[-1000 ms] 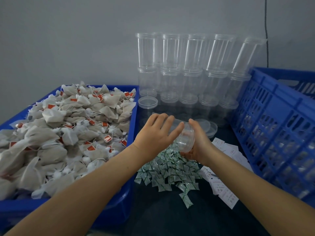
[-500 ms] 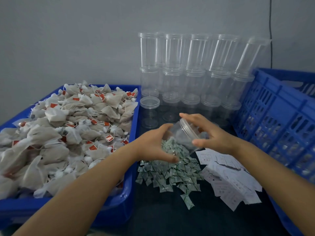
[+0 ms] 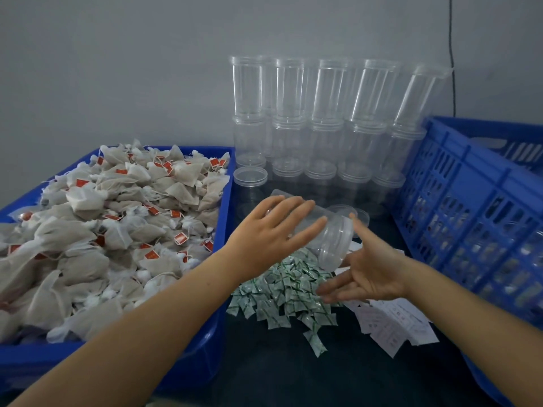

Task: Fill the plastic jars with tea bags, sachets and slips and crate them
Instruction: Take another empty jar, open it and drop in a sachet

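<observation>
A clear plastic jar (image 3: pixel 320 230) is held above the counter (image 3: pixel 293 365), tipped on its side, with its long axis running from upper left to lower right and its open mouth directed down and to the right, toward the camera. The left hand (image 3: pixel 264 239) is laid over the jar's upper wall, fingers extended along the body; whether the thumb is curled beneath cannot be told. The mouth end projects beyond this grip. The right hand (image 3: pixel 370 268) is seen just beside the mouth, palm up, fingers straight and spread, holding nothing. Directly beneath the jar a heap of green-and-white sachets (image 3: pixel 282 292) is spread, with white paper slips (image 3: pixel 393 321) to its right. Tea bags (image 3: pixel 111 224) are piled in a blue tub (image 3: pixel 226 201) at left. Stacked empty jars (image 3: pixel 320 118) stand behind, and a blue slatted crate (image 3: pixel 470 207) at right.
</observation>
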Demonstrator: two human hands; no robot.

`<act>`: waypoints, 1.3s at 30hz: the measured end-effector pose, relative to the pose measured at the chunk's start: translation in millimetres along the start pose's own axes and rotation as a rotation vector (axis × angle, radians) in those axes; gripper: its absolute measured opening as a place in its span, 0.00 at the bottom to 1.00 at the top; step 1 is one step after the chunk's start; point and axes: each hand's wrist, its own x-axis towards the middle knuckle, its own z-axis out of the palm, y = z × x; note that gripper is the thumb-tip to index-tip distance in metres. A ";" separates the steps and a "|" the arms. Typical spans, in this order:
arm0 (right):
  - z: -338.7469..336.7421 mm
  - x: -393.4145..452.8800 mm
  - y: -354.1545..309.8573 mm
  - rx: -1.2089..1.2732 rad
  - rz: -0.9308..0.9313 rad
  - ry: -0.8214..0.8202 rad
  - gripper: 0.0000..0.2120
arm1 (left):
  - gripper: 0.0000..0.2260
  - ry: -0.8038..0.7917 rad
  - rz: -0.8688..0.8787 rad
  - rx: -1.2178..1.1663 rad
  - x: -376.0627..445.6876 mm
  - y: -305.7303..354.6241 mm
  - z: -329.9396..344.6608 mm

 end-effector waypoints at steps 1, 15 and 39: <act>1.5 2.5 2.9 0.025 -0.009 -0.015 0.56 | 0.26 0.037 0.023 0.026 -0.5 1.1 0.5; 7.1 -16.9 -15.5 -0.597 -0.803 0.153 0.30 | 0.40 -0.126 -0.238 -0.198 -2.1 1.3 2.4; -31.9 -35.2 -57.2 -0.418 -1.234 0.262 0.33 | 0.39 -0.548 -0.878 -1.740 -7.4 -6.3 6.4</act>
